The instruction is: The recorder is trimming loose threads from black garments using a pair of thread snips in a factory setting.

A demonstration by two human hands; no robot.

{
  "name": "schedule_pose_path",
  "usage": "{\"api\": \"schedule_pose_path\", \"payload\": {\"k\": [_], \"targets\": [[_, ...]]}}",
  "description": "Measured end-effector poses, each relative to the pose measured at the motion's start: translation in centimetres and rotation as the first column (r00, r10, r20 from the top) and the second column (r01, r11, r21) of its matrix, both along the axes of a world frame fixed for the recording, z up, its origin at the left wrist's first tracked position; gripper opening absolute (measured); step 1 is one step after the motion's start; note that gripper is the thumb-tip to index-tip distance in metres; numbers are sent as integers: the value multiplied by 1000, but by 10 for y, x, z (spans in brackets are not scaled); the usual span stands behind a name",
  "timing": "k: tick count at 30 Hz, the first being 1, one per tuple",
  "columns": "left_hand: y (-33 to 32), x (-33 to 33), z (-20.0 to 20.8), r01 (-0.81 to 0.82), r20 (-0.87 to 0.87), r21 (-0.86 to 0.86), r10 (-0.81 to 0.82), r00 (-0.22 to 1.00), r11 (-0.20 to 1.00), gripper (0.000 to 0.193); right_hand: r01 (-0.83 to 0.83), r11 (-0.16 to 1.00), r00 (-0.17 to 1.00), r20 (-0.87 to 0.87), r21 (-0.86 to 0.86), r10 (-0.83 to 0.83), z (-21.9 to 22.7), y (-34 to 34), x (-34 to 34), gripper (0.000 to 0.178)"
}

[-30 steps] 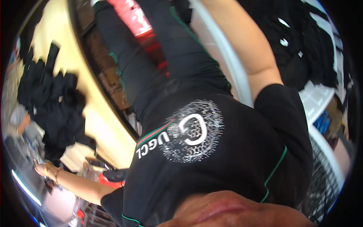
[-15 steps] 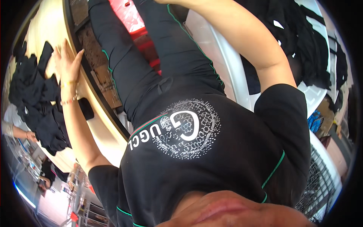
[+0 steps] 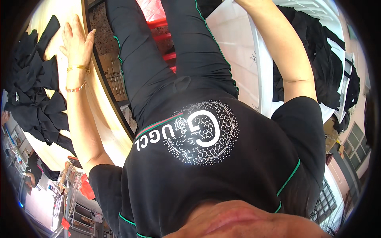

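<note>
My left hand (image 3: 77,44) lies flat on the light wooden table (image 3: 101,123), palm down with its fingers apart, and holds nothing. Just to its left is a heap of black cloth pieces (image 3: 37,87), one strip of which sticks up toward the far side. A gap of bare wood separates the fingers from this cloth. My right forearm (image 3: 283,47) reaches forward over the rim of a white plastic bin (image 3: 260,75). Beyond the wrist, the upper picture edge cuts off my right hand, so its fingers and anything in them are hidden.
More black cloth (image 3: 313,51) fills the white bin on my right. A red plastic piece (image 3: 156,23) shows between my legs. The table's dark edge (image 3: 105,75) runs along my left side. At the far left, another person's hand (image 3: 29,179) is partly visible, near metal racks (image 3: 85,216).
The whole view has shifted. My left hand has come away from the black cloth and rests farther forward on the wood. My right hand has moved right, out of the picture.
</note>
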State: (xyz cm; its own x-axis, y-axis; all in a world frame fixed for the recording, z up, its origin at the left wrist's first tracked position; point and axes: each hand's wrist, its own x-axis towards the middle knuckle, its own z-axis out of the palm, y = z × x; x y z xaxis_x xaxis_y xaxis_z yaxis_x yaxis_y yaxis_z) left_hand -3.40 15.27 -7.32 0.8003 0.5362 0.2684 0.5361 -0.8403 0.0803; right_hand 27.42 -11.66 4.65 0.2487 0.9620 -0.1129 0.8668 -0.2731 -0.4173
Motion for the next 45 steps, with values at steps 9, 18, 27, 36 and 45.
{"api": "schedule_pose_path", "payload": {"k": [9, 18, 27, 36, 45], "targets": [[15, -7, 9, 197, 233, -584, -69, 970, 787, 73, 61, 998, 783, 622, -26, -31, -27, 10, 15, 18], [-43, 29, 45, -320, -173, -49, 308, 936, 946, 74, 26, 993, 812, 577, 117, -90, -29, 6, 8, 18], [-49, 33, 45, -327, -138, -165, 306, 942, 931, 74, 3, 989, 783, 615, 148, -94, -44, -5, 11, 15], [-48, 30, 47, -324, -109, -147, 310, 944, 935, 69, 9, 985, 781, 614, 174, -115, -42, 4, 12, 16], [-51, 30, 49, -320, -149, -166, 297, 943, 933, 73, 168, 946, 878, 394, 277, -271, -31, 6, 8, 18]]}}
